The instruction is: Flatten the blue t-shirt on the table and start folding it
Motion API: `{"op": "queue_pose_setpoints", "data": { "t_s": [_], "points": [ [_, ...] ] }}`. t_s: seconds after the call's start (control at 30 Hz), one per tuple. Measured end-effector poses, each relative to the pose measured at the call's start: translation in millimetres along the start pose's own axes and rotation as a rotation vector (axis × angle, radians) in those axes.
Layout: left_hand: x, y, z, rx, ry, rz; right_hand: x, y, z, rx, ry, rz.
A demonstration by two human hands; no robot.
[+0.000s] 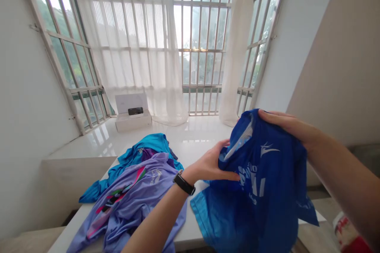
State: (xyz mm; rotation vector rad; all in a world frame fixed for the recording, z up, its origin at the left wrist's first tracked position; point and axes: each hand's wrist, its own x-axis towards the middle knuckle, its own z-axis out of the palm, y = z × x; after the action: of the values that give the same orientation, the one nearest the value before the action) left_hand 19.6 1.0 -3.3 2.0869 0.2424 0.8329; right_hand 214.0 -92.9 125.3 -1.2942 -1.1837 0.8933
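A dark blue T-shirt (276, 201) with white lettering hangs from both my hands above the right part of the white table. Its collar faces up and left, showing a pale inner side. My left hand (212, 164), with a black band on the wrist, pinches the shirt beside the collar, thumb across the front. At the top right, my right hand (285, 122) grips the fabric near the shoulder, its fingers partly hidden behind the cloth. The shirt's lower part droops over the table's front edge. Left of it lie a crumpled lavender shirt (130, 201) and a turquoise shirt (151, 142).
The white table (190, 233) adjoins a glossy white windowsill (97, 142). A white box (133, 120) with a black device (135, 111) on it stands at the back left. Sheer curtains (166, 99) hang before barred windows. A red and white item (348, 231) sits at lower right.
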Motion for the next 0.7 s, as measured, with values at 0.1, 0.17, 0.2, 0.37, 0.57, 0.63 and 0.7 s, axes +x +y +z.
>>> {"op": "queue_pose_setpoints", "data": {
  "t_s": [0.1, 0.17, 0.2, 0.37, 0.57, 0.63, 0.7],
  "points": [
    [5.1, -15.8, 10.8, -0.001, -0.013, -0.030, 0.9, -9.6, -18.7, -0.223, -0.046, 0.153],
    [0.5, -28.1, 12.4, 0.065, 0.218, -0.064, 3.4, -9.8, -31.0, -0.549, 0.055, 0.032],
    [-3.3, -32.4, 13.0, 0.116, 0.391, -0.086, 3.9, -6.4, -33.6, -0.712, 0.109, -0.029],
    [-33.7, -15.3, 34.0, -0.094, 0.583, -0.196, -9.8, 45.8, 8.1, -0.639, -0.098, -0.009],
    [-73.9, 9.8, 56.1, -0.523, 0.423, -0.306, -35.3, 113.9, 73.6, -0.141, -0.682, 0.047],
    [-85.3, 3.4, 48.2, -0.456, 0.580, -0.443, -38.2, 118.8, 77.8, -0.085, -0.812, 0.014],
    [-94.9, -2.8, 38.2, -0.462, 0.657, -0.519, -39.8, 117.2, 78.1, -0.205, -0.741, -0.105]
  ]
}}
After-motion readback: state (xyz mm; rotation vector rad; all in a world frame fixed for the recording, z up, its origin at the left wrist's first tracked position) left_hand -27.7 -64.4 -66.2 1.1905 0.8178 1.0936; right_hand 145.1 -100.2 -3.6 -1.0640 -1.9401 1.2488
